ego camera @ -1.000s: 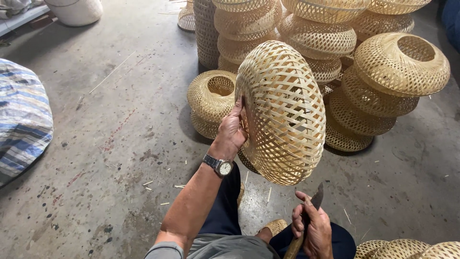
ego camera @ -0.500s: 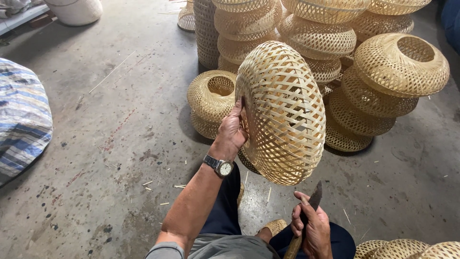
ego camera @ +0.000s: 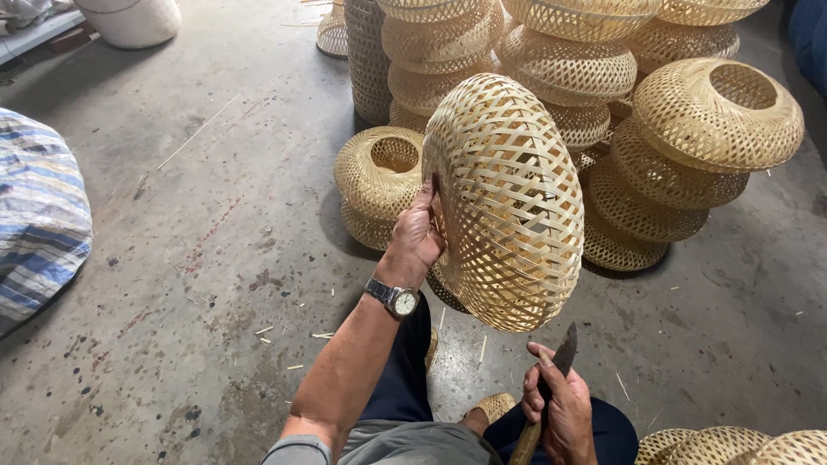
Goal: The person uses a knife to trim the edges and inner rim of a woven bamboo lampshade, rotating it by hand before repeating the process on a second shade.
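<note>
My left hand (ego camera: 419,234), with a wristwatch on the wrist, grips the rim of a round woven bamboo basket (ego camera: 508,202) and holds it up on its edge in front of me, its open weave facing the camera. Lower down by my knee, my right hand (ego camera: 562,408) is closed around the wooden handle of a knife (ego camera: 558,360) whose dark blade points up toward the basket's lower edge, a short gap below it.
Stacks of similar woven baskets (ego camera: 689,129) stand behind on the concrete floor, one small pile (ego camera: 377,181) just left of the held basket. More baskets (ego camera: 732,446) lie at the bottom right. A blue striped sack (ego camera: 39,215) sits at the left, a white sack (ego camera: 133,19) at the top left.
The knife blade in my right hand has lifted slightly toward the basket. The basket and my left hand stay put.
</note>
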